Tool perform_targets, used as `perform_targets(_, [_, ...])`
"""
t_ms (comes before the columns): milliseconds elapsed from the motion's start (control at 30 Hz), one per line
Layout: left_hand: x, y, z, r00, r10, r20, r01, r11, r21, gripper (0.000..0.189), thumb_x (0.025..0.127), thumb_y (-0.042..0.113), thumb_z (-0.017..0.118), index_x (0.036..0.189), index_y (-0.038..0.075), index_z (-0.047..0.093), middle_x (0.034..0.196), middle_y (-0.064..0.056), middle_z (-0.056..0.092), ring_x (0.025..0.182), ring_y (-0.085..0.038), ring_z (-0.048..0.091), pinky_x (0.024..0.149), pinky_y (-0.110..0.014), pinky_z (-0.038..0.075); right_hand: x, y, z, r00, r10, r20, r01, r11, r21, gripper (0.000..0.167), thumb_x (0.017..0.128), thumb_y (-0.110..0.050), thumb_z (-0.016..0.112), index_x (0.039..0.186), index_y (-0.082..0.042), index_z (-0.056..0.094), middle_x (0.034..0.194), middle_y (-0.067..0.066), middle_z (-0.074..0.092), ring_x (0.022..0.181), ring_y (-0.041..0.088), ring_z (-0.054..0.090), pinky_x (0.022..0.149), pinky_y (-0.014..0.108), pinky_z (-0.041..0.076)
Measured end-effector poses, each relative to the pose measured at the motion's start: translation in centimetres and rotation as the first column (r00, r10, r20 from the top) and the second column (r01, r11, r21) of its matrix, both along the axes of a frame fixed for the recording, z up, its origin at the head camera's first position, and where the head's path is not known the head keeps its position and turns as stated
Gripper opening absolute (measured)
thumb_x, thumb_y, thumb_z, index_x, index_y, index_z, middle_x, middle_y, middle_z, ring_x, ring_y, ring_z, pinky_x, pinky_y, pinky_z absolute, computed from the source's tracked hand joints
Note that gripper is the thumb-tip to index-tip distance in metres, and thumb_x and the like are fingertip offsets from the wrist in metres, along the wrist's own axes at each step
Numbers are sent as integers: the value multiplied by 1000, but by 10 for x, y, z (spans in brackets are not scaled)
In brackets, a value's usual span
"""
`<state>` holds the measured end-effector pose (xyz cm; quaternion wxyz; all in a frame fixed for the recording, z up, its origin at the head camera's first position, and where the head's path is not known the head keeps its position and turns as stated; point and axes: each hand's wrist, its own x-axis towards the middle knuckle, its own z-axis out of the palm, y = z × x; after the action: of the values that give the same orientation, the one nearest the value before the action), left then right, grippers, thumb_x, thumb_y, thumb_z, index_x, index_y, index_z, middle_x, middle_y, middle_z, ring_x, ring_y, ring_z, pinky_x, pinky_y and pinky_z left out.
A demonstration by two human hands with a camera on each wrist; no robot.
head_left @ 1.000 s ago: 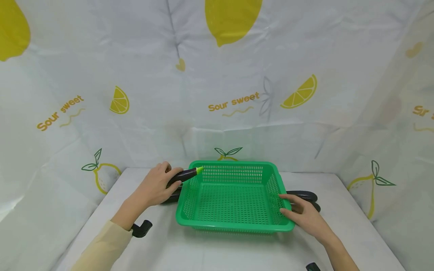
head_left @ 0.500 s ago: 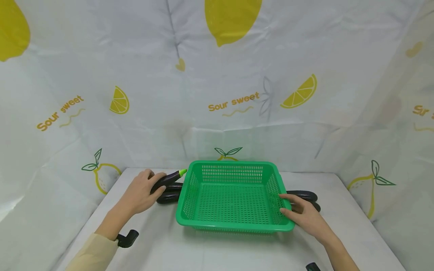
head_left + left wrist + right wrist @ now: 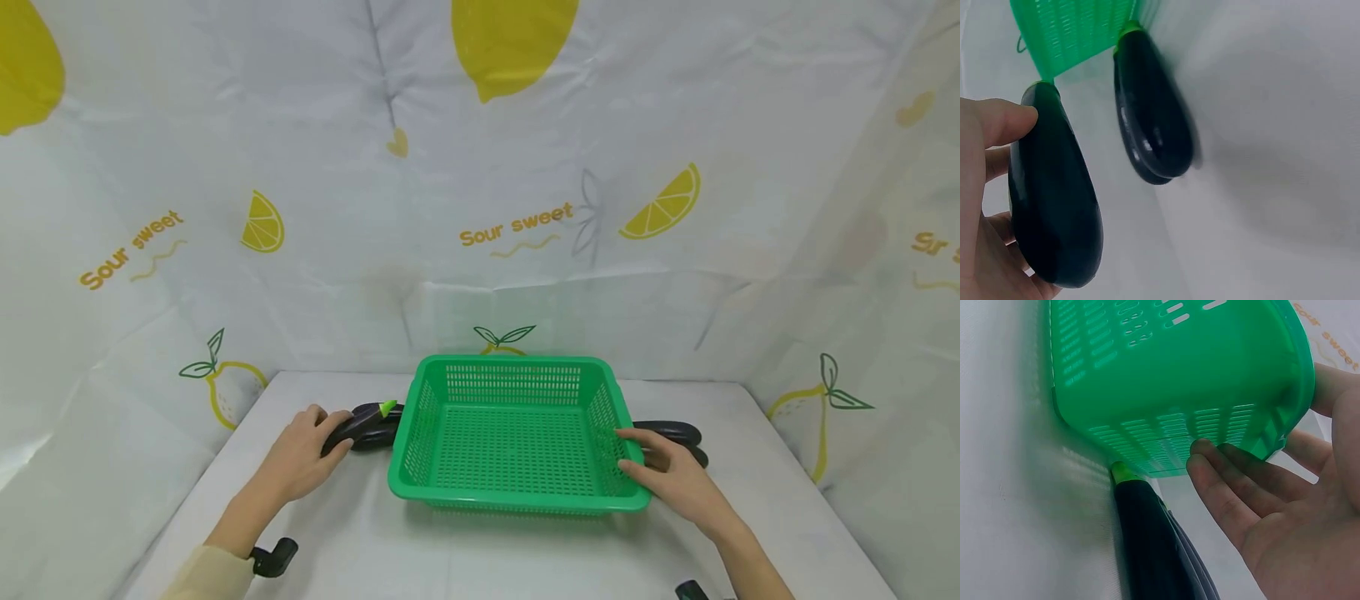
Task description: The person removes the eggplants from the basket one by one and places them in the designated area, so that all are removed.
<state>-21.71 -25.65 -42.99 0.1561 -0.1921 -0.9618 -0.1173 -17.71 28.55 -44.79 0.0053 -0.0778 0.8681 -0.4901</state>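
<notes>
My left hand (image 3: 300, 454) grips a dark purple eggplant (image 3: 358, 427) with a bright green stem end, left of the green plastic basket (image 3: 517, 502). In the left wrist view the thumb lies along the top of this eggplant (image 3: 1057, 194), with fingers wrapped behind it. Two more eggplants (image 3: 1154, 112) lie side by side by the basket's left side, partly behind the held one in the head view. My right hand (image 3: 678, 475) holds the basket's right rim, the thumb and index fingertip over the edge. Its other fingers (image 3: 1219, 494) reach under the rim against the slotted outer wall.
Eggplants (image 3: 670, 432) lie on the table to the right of the basket, partly hidden by the right hand. A white sheet (image 3: 540, 283) printed with lemons hangs behind the white table (image 3: 465, 558).
My left hand has carried the eggplant from over the basket's left rim leftward and down, close over the eggplants lying there. The right hand and basket have stayed put.
</notes>
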Motion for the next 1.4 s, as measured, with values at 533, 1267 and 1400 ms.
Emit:
perform_targets(533, [-2, 15, -32, 999, -5, 46, 7, 999, -43, 37, 92, 24, 73, 127, 12, 66, 94, -5, 51, 79, -18, 43, 66, -35, 39, 1, 3, -2, 1000, 4, 0, -4, 1000, 7, 56, 98, -30, 69, 147, -9, 52, 148, 29, 47, 127, 49, 54, 89, 48, 56])
perform_targets(1267, [-8, 47, -59, 999, -44, -23, 39, 981, -189, 38, 90, 26, 77, 123, 10, 69, 90, -6, 48, 80, -24, 42, 69, -42, 40, 1, 3, 0, 999, 25, -32, -24, 999, 28, 56, 101, -31, 66, 148, -6, 49, 146, 27, 49, 126, 47, 56, 87, 34, 56])
perform_targets(1400, [-9, 48, -62, 997, -41, -63, 29, 982, -187, 36, 88, 22, 79, 121, 11, 70, 91, -7, 50, 83, -26, 43, 71, -43, 41, 3, 5, 2, 1000, 15, -18, -14, 999, 28, 57, 101, -34, 65, 149, -8, 47, 143, 26, 52, 124, 42, 59, 85, 28, 55])
